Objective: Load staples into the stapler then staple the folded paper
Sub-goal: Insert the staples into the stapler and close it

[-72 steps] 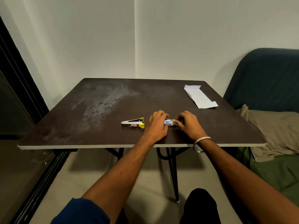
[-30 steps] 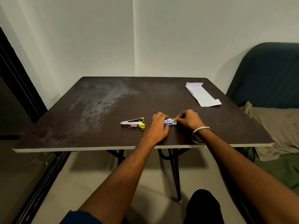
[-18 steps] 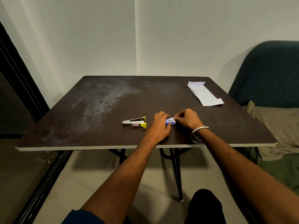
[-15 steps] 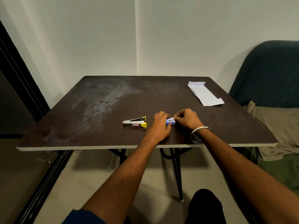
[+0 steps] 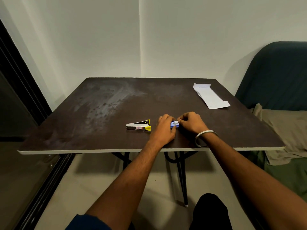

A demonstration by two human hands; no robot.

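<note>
A small silver stapler (image 5: 138,126) with yellow ends lies on the dark table (image 5: 116,107), near its front edge. Just right of it sits a small blue staple box (image 5: 174,124). My left hand (image 5: 164,130) grips the box from the left. My right hand (image 5: 191,122), with a metal bangle on the wrist, pinches the box's right end with curled fingers. Most of the box is hidden between the two hands. The folded white paper (image 5: 210,96) lies at the table's far right corner, away from both hands.
A dark blue sofa back (image 5: 279,72) and a beige cushion (image 5: 287,130) stand close to the table's right side. A dark door frame (image 5: 20,90) runs along the left. White walls stand behind the table.
Both hands stay on the staple box; the right hand's fingers have shifted slightly at the box's right end. The stapler and paper have not moved.
</note>
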